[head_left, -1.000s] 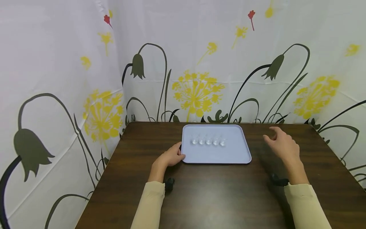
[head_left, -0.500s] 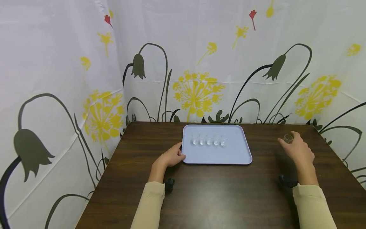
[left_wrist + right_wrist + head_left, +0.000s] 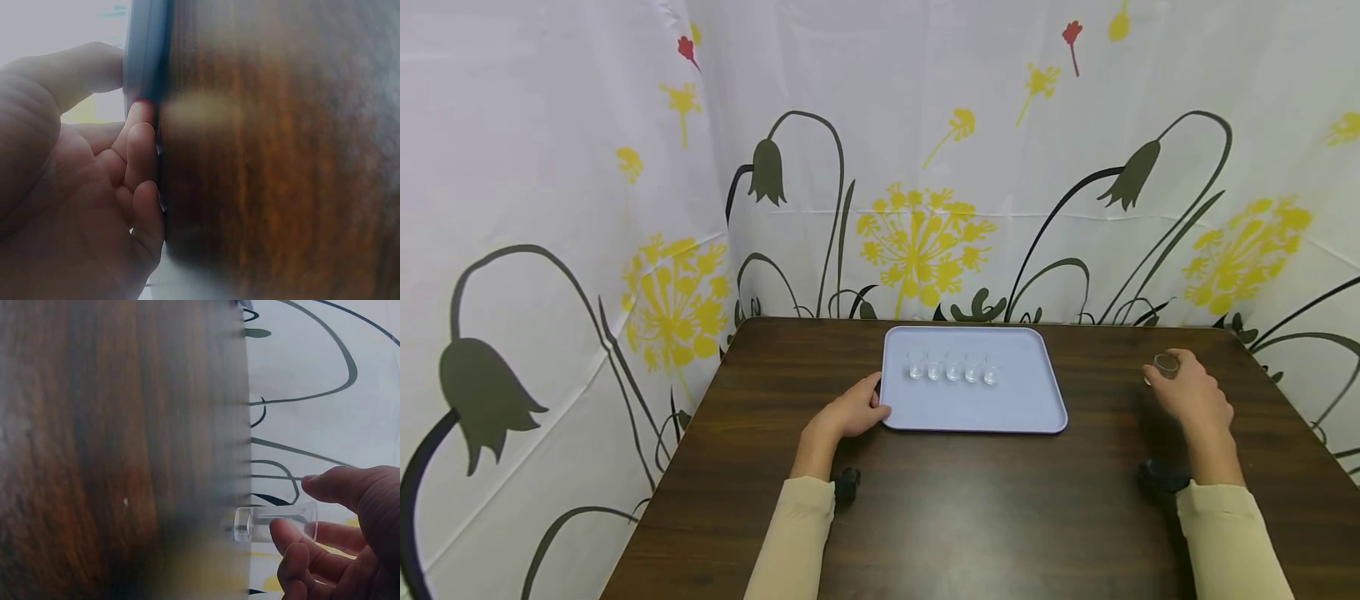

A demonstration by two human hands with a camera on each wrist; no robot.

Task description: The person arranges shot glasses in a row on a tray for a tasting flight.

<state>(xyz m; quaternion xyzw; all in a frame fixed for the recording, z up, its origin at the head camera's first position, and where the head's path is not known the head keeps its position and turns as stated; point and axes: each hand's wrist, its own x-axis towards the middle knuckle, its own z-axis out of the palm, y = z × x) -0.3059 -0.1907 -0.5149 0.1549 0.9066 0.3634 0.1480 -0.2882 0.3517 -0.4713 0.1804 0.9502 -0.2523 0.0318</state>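
A pale lavender tray (image 3: 977, 412) lies near the table's far edge, bearing several small clear glasses (image 3: 953, 372) in a row. My left hand (image 3: 847, 408) holds its left side, the thumb on the rim and the fingers curled against the edge in the left wrist view. Well to the right of the tray, another small clear glass (image 3: 242, 525) stands upright on the table. My right hand (image 3: 1195, 396) is around this glass. In the right wrist view, the fingers overlap it on one side, while a small gap shows between thumb and glass.
The dark wooden table (image 3: 985, 517) extends toward me and to both sides. A white curtain (image 3: 865, 75) printed with flowers hangs behind it and along the left. Dark bands sit on both wrists.
My right hand has moved to the right, away from the tray, to the lone glass, which came into sight between thumb and fingers. My left hand has stayed at the tray.
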